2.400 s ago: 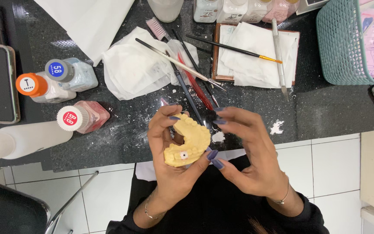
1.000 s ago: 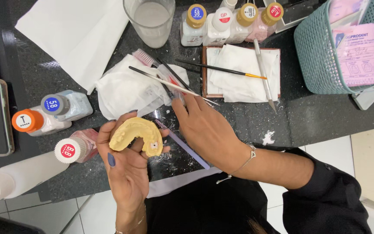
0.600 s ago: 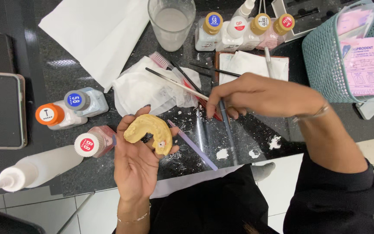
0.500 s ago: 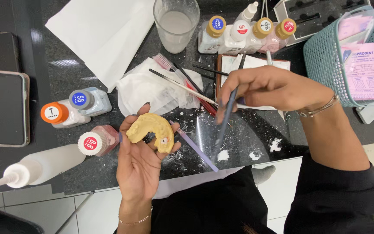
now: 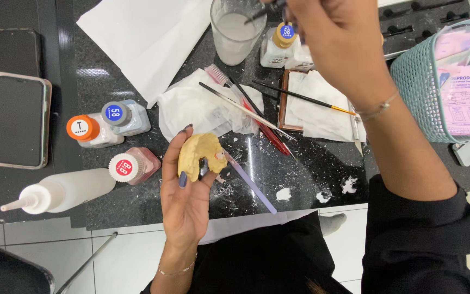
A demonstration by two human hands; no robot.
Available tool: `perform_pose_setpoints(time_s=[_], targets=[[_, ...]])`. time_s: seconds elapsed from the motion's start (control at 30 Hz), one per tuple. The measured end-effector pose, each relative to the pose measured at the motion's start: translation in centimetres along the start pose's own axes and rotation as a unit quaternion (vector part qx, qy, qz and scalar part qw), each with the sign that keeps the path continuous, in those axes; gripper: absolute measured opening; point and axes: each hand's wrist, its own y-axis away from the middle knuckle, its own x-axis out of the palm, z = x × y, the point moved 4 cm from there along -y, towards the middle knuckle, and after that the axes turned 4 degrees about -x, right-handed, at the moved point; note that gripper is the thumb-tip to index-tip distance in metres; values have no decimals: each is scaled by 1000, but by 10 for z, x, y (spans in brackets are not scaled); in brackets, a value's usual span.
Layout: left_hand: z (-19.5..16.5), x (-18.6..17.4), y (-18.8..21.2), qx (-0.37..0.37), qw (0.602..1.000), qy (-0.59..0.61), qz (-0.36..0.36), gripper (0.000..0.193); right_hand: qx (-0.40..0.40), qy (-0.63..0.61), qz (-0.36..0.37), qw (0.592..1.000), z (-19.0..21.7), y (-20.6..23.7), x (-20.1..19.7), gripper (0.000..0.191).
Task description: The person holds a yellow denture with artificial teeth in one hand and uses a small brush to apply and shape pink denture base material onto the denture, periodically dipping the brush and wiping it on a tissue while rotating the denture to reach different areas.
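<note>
Right hand [image 5: 335, 41] now lifts a thin tool [image 5: 262, 10] to my glass [image 5: 235, 32]; left hand [image 5: 186, 190] grips the yellow cast [image 5: 199, 155] above speckled black counter [image 5: 300, 174].

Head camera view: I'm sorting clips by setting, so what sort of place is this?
Probably a dental lab bench. The left hand holds a yellow plaster tooth model over a speckled black counter that carries fine brushes, small capped powder bottles and a cup of cloudy liquid.

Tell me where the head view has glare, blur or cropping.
Head view: overhead light glares off the black counter beside the yellow cast in the left hand; the right hand, close to the lens, looks soft and is cropped by the top edge; bottles stay sharp.
</note>
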Motion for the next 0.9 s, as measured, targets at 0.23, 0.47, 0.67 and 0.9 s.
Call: perform_pose_setpoints(time_s=[0.23, 0.47, 0.67, 0.9], targets=[[8, -4, -9, -57, 991, 112, 45, 70, -173, 248, 18, 953, -15, -28, 38, 10], [15, -10, -12, -127, 974, 177, 64, 66, -101, 277, 29, 955, -26, -29, 37, 7], [16, -13, -13, -120, 968, 213, 64, 63, -60, -24, -44, 997, 6, 17, 1, 12], [14, -18, -11, -93, 967, 232, 58, 64, 207, -118, 26, 971, 9, 102, 28, 28]])
